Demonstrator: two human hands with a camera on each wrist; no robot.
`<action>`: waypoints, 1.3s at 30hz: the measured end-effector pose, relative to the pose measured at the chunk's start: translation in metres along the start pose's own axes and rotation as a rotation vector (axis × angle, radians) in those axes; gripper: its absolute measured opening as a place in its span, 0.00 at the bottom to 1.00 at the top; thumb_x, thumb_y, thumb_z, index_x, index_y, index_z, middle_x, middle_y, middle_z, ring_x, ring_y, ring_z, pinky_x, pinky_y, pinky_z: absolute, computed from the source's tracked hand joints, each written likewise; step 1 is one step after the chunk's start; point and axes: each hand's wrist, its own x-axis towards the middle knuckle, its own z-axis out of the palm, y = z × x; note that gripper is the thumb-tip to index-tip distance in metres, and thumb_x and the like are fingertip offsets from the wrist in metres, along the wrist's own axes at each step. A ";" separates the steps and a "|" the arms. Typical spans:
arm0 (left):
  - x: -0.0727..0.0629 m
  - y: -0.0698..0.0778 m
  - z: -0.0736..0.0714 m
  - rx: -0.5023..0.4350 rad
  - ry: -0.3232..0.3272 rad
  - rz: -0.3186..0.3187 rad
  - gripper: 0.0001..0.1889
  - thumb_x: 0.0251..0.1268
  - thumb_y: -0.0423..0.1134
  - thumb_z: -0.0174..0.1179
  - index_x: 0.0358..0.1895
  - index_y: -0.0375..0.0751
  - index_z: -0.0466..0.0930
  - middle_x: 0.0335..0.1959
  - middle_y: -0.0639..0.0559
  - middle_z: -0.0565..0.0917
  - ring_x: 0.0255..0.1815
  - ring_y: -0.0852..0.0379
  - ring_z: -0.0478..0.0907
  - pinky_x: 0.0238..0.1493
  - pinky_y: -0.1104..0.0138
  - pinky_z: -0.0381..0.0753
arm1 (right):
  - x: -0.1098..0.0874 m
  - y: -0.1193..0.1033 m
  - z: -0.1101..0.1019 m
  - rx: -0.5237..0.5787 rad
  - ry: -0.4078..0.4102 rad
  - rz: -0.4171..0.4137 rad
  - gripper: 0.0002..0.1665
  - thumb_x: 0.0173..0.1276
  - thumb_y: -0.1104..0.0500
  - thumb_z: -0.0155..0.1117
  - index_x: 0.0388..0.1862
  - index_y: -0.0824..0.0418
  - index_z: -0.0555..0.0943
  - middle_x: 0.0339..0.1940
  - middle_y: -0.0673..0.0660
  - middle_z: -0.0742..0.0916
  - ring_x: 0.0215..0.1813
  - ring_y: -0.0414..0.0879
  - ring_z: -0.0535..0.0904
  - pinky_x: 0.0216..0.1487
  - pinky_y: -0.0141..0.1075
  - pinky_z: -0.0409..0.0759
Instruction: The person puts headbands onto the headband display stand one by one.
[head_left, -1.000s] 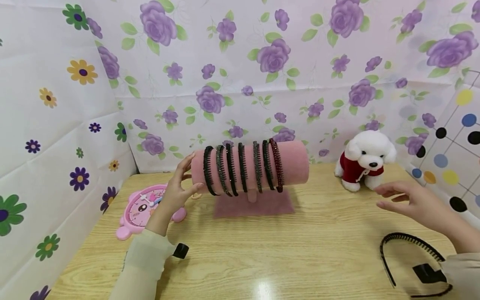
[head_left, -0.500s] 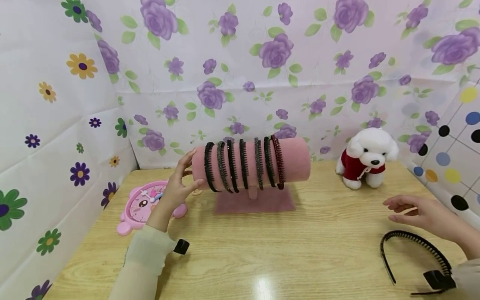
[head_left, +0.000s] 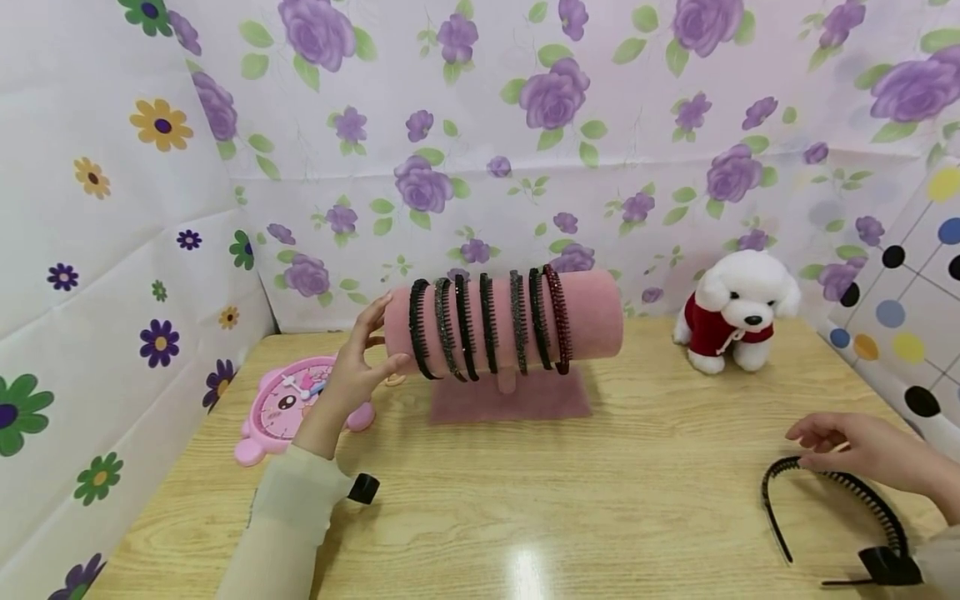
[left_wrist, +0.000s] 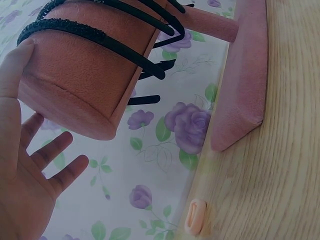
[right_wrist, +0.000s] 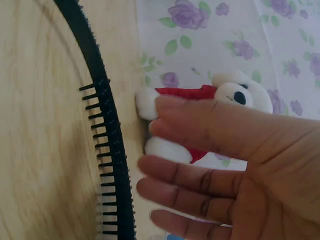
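A pink plush headband stand stands on the table, its horizontal roll bearing several black and sparkly toothed headbands and a dark red one. My left hand grips the roll's left end, thumb against the pink fabric beside the outermost black headband, the other fingers spread around the end. At the right, a loose black toothed headband lies on the table. My right hand is over its curved top, fingers loosely bent with nothing between them; in the right wrist view the headband shows beside the fingertips.
A pink toy clock lies behind my left forearm. A white plush dog in a red jacket sits at the back right. A small peach-coloured ring lies near the stand. Flowered cloth hangs behind the table.
My right hand has moved down and to the right, from near the plush dog to over the loose headband. My left hand keeps its place at the roll's end.
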 end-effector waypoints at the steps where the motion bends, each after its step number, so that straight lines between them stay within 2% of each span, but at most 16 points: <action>1: 0.000 0.000 0.000 0.002 0.000 0.001 0.40 0.57 0.21 0.60 0.73 0.37 0.52 0.74 0.37 0.60 0.69 0.40 0.63 0.60 0.61 0.69 | -0.001 0.002 0.000 0.002 -0.012 0.001 0.19 0.68 0.54 0.62 0.50 0.66 0.79 0.36 0.46 0.83 0.34 0.25 0.73 0.30 0.28 0.76; 6: 0.000 0.000 0.000 0.002 0.001 0.000 0.41 0.57 0.22 0.60 0.73 0.37 0.52 0.74 0.38 0.60 0.69 0.40 0.63 0.60 0.63 0.69 | -0.002 0.011 0.001 0.024 -0.042 0.005 0.18 0.67 0.55 0.63 0.48 0.68 0.79 0.33 0.45 0.83 0.31 0.26 0.73 0.29 0.28 0.75; 13: 0.000 0.000 0.000 0.000 0.001 -0.005 0.41 0.57 0.22 0.60 0.73 0.37 0.52 0.74 0.37 0.60 0.69 0.40 0.63 0.60 0.62 0.70 | -0.002 0.012 0.004 -0.018 -0.029 0.109 0.16 0.64 0.55 0.65 0.45 0.65 0.79 0.31 0.46 0.84 0.29 0.27 0.74 0.28 0.28 0.75; 19: 0.000 0.000 0.000 -0.004 -0.008 -0.015 0.41 0.57 0.22 0.60 0.74 0.38 0.51 0.74 0.38 0.59 0.70 0.40 0.62 0.61 0.58 0.69 | -0.003 0.014 0.006 0.025 -0.071 0.167 0.13 0.64 0.57 0.65 0.43 0.65 0.80 0.33 0.49 0.85 0.30 0.29 0.75 0.30 0.29 0.76; 23: 0.000 0.001 0.000 -0.005 -0.011 -0.016 0.40 0.58 0.22 0.60 0.74 0.38 0.51 0.75 0.38 0.58 0.70 0.40 0.62 0.61 0.56 0.69 | -0.004 0.017 0.007 0.050 -0.086 0.158 0.09 0.65 0.61 0.64 0.42 0.64 0.80 0.34 0.50 0.85 0.30 0.29 0.76 0.30 0.29 0.77; 27: 0.000 0.002 0.000 -0.001 -0.010 -0.012 0.40 0.58 0.22 0.59 0.73 0.37 0.52 0.75 0.38 0.58 0.70 0.39 0.62 0.61 0.54 0.69 | -0.004 0.017 0.007 0.012 -0.075 0.141 0.07 0.65 0.61 0.63 0.40 0.63 0.81 0.33 0.50 0.84 0.29 0.28 0.73 0.29 0.28 0.75; 32: 0.001 0.003 0.000 0.000 -0.005 -0.016 0.40 0.58 0.22 0.59 0.73 0.37 0.52 0.74 0.37 0.58 0.69 0.39 0.63 0.61 0.57 0.69 | -0.004 0.014 0.006 -0.036 -0.044 0.170 0.06 0.65 0.61 0.63 0.38 0.62 0.81 0.32 0.49 0.84 0.28 0.28 0.71 0.29 0.28 0.73; 39: 0.000 0.004 0.000 -0.004 -0.005 -0.024 0.40 0.58 0.21 0.59 0.73 0.36 0.51 0.74 0.37 0.58 0.70 0.38 0.62 0.61 0.59 0.69 | -0.004 0.013 0.002 -0.055 -0.027 0.152 0.04 0.64 0.60 0.64 0.36 0.60 0.82 0.29 0.46 0.84 0.27 0.28 0.73 0.28 0.28 0.74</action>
